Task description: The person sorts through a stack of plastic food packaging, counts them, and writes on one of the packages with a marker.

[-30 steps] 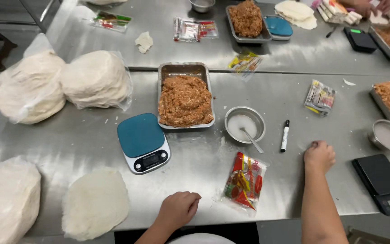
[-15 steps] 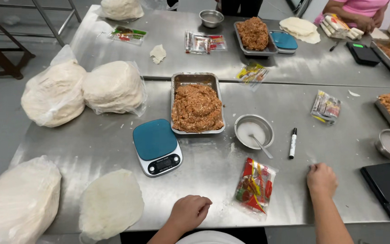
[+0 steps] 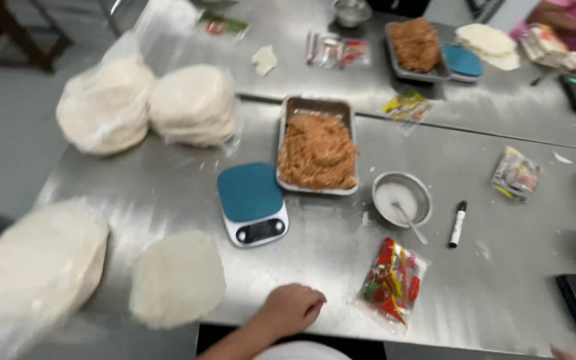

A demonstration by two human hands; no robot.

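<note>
The left hand [image 3: 291,308] rested on the near edge of the brushed stainless-steel table [image 3: 135,193], fingers curled loosely inward and holding nothing. Only a fingertip sliver of the right hand [image 3: 561,352] showed at the bottom right corner, so whether it was open could not be told. Just left of the left hand lay a flat round stack of thin white wrappers [image 3: 177,280], and beyond that a larger blurred bag of the same white sheets [image 3: 35,267]. To the right of the left hand lay a clear packet of red and yellow sachets [image 3: 393,283]. Farther in sat a teal-topped digital kitchen scale [image 3: 253,203], a small metal bowl of white liquid with a spoon [image 3: 401,199] and a black-and-white marker pen [image 3: 458,224]. Behind the scale stood a rectangular metal tray of orange-brown minced filling [image 3: 317,152]. Two bagged white wrapper stacks [image 3: 148,107] occupied the far left. A second table [image 3: 288,40] carried another filling tray [image 3: 416,45], with grey floor [image 3: 8,127] beyond.
</note>
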